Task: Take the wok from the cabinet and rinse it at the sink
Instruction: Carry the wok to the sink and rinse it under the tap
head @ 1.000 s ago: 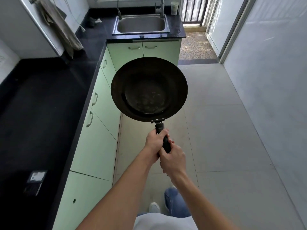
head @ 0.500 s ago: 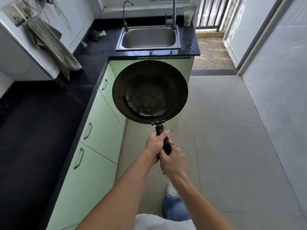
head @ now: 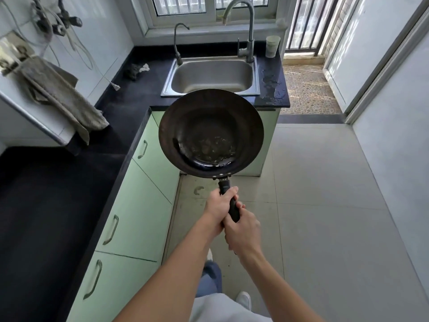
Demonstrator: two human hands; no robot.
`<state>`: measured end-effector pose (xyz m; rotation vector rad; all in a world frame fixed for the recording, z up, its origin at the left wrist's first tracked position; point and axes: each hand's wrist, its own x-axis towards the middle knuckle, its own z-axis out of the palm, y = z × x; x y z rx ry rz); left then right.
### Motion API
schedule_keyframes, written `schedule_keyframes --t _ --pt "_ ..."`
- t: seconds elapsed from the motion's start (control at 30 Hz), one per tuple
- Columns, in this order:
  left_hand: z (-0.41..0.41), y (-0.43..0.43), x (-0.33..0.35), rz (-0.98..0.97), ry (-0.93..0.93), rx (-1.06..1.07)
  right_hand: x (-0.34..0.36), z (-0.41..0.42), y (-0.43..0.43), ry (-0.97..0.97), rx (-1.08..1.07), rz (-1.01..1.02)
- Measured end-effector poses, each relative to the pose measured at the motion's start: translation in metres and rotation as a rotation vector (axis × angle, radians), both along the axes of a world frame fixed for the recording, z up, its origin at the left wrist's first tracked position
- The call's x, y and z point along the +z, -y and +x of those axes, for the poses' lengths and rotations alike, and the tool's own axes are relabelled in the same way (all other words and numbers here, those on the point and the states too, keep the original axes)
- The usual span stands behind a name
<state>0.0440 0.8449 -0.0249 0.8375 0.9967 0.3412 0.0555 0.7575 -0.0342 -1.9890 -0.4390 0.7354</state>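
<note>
Nearest the body, the right hand (head: 243,231) was wrapped around the tail end of the black stick handle (head: 224,185), fingers curled tight on it. Just ahead of it, and touching it, the left hand (head: 219,205) gripped the same handle closer to the pan, thumb laid over the top. The left hand was therefore the nearer of the two to the bowl.

From both fists the handle ran straight away from the person, so the long axis of the dark round metal wok (head: 211,133) pointed forward, almost in line with the goal. The wok was held in the air, open side up and roughly level, in front of the pale green cabinet doors (head: 139,205), with a greasy patch showing in its bottom.

Beyond it lay the black stone countertop (head: 139,101) and, set into it, the stainless steel sink basin (head: 209,77). The wok's far rim overlapped the basin's front edge in view but looked short of it. Farthest back stood the tall curved chrome faucet (head: 249,31). The coming move probably called for a plain forward carry along that axis, over the counter edge.
</note>
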Motion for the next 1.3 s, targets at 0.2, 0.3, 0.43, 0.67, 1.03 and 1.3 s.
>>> schedule_keyframes --t 0.2,0.3,0.43,0.67,1.03,1.3 --pt "0.042 -0.072 -0.01 -0.013 0.009 -0.029 -0.009 0.038 -0.073 -0.026 -0.028 -0.019" --pt "0.064 -0.122 -0.011 -0.026 0.007 -0.039 -0.006 0.058 -0.122 -0.045 -0.047 -0.037" --pt "0.093 -0.193 -0.008 -0.047 0.022 -0.056 0.004 0.086 -0.192 -0.044 -0.077 -0.049" --pt "0.13 -0.286 -0.002 -0.044 0.031 -0.13 0.012 0.118 -0.284 -0.046 -0.123 -0.034" --pt "0.205 -0.365 -0.02 -0.047 -0.003 -0.16 -0.001 0.192 -0.362 -0.038 -0.142 -0.079" --pt "0.28 -0.426 -0.032 -0.106 -0.041 -0.095 -0.021 0.272 -0.423 -0.102 -0.089 -0.102"
